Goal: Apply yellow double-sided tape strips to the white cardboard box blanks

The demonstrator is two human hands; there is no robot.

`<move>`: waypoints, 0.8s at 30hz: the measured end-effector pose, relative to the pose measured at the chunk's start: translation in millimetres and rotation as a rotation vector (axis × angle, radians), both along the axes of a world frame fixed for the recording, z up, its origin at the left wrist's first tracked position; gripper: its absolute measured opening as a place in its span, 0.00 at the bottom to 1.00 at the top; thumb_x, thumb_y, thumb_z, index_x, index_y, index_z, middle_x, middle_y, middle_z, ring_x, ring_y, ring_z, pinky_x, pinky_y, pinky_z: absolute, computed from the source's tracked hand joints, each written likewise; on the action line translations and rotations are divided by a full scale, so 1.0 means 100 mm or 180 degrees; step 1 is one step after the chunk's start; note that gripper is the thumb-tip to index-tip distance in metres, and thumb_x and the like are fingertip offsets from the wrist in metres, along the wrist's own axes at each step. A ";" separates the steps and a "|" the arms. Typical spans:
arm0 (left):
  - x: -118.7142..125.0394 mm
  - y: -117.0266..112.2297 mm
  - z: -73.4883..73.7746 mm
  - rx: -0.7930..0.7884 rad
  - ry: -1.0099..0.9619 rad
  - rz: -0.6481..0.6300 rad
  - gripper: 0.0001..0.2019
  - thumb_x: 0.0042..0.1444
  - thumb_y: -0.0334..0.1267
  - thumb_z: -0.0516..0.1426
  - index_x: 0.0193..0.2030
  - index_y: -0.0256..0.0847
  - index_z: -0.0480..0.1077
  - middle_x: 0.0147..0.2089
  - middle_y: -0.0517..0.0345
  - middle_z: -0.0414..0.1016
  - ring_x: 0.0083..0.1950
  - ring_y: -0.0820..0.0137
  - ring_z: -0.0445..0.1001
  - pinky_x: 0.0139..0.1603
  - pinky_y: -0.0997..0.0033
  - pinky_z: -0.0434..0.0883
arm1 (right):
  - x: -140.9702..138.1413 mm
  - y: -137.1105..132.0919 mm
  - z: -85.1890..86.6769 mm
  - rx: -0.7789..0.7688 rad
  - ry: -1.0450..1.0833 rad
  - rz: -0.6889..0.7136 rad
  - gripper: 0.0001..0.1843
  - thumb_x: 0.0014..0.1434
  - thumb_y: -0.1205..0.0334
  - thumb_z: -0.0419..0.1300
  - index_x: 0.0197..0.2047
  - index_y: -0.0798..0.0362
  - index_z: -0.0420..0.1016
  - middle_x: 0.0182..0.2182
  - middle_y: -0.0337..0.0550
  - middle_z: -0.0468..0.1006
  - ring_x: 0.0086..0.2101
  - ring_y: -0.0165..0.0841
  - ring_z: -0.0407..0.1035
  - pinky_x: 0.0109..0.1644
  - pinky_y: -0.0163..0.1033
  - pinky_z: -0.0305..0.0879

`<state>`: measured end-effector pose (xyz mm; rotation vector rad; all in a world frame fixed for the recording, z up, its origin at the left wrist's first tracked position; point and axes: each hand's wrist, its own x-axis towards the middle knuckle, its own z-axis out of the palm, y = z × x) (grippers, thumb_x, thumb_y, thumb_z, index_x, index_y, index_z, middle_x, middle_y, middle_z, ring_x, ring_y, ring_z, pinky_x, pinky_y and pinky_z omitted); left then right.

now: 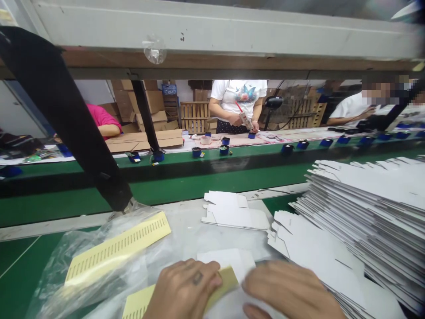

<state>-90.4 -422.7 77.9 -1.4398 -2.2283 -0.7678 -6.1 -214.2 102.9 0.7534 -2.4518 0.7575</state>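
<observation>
At the bottom centre my left hand (186, 288) is closed on a yellow label sheet (224, 283), its fingers pinching the strip over a flat white carton (229, 257). Part of the sheet shows left of the hand, with rows of small dark print. Just to the right, my right hand (288, 288) hovers at or on the same carton, palm down and blurred by motion. I cannot make out whether its fingers hold anything. Another yellow label sheet (119, 246) lies on a clear plastic bag (83, 248) to the left.
A tall stack of flat white cartons (365, 221) fills the right side. One folded-flat carton (232, 210) lies ahead of my hands. Beyond runs a green conveyor belt (186, 181) with several blue round parts (224, 149). Co-workers (239, 97) stand across it. A black post (83, 128) rises at left.
</observation>
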 end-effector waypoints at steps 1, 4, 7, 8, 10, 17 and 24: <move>0.02 0.01 -0.06 -0.0144 -0.0239 -0.0074 0.13 0.72 0.36 0.46 0.42 0.41 0.71 0.29 0.62 0.79 0.29 0.71 0.79 0.30 0.75 0.74 | -0.04 -0.02 0.08 -0.0067 -0.0067 -0.0043 0.09 0.64 0.62 0.63 0.48 0.47 0.78 0.35 0.44 0.85 0.34 0.40 0.80 0.38 0.42 0.77; 0.04 -0.03 -0.18 -0.0216 -0.0906 -0.0029 0.11 0.71 0.37 0.47 0.41 0.43 0.70 0.33 0.63 0.79 0.33 0.72 0.79 0.34 0.75 0.73 | -0.17 -0.12 0.11 -0.0488 -0.0841 -0.0081 0.12 0.63 0.66 0.64 0.49 0.45 0.80 0.41 0.39 0.85 0.40 0.37 0.79 0.47 0.38 0.75; 0.02 -0.08 -0.18 -0.0212 -0.1011 0.0133 0.09 0.69 0.35 0.50 0.43 0.46 0.71 0.35 0.65 0.80 0.36 0.71 0.80 0.37 0.73 0.73 | -0.26 -0.17 -0.06 -0.1051 -0.1707 -0.0156 0.11 0.63 0.67 0.63 0.44 0.42 0.83 0.38 0.34 0.85 0.39 0.33 0.78 0.48 0.34 0.73; 0.01 -0.09 -0.16 -0.0226 -0.0994 0.0187 0.09 0.69 0.35 0.50 0.43 0.47 0.72 0.35 0.66 0.80 0.36 0.70 0.80 0.38 0.72 0.72 | -0.28 -0.18 -0.13 -0.1147 -0.1835 -0.0250 0.10 0.62 0.66 0.63 0.43 0.42 0.84 0.38 0.34 0.85 0.40 0.34 0.78 0.49 0.35 0.72; 0.00 -0.10 -0.14 -0.0215 -0.1042 0.0301 0.09 0.67 0.35 0.52 0.41 0.48 0.73 0.34 0.67 0.81 0.35 0.70 0.80 0.37 0.71 0.72 | -0.30 -0.18 -0.24 -0.1243 -0.1905 -0.0484 0.09 0.61 0.65 0.64 0.43 0.43 0.84 0.38 0.36 0.85 0.41 0.37 0.78 0.50 0.39 0.72; 0.00 -0.06 -0.21 -0.0304 -0.0267 0.0383 0.13 0.65 0.27 0.48 0.36 0.43 0.71 0.29 0.62 0.78 0.29 0.68 0.78 0.31 0.70 0.70 | -0.32 -0.21 -0.36 -0.1209 -0.1106 -0.0076 0.13 0.63 0.69 0.57 0.41 0.49 0.83 0.33 0.41 0.83 0.33 0.33 0.77 0.37 0.34 0.73; -0.01 -0.08 -0.15 -0.0532 -0.1144 0.0538 0.15 0.67 0.31 0.45 0.33 0.44 0.70 0.27 0.64 0.78 0.28 0.71 0.79 0.29 0.76 0.69 | -0.33 -0.23 -0.46 0.0258 0.0909 0.0004 0.13 0.63 0.77 0.52 0.43 0.58 0.76 0.36 0.50 0.82 0.35 0.37 0.74 0.35 0.41 0.69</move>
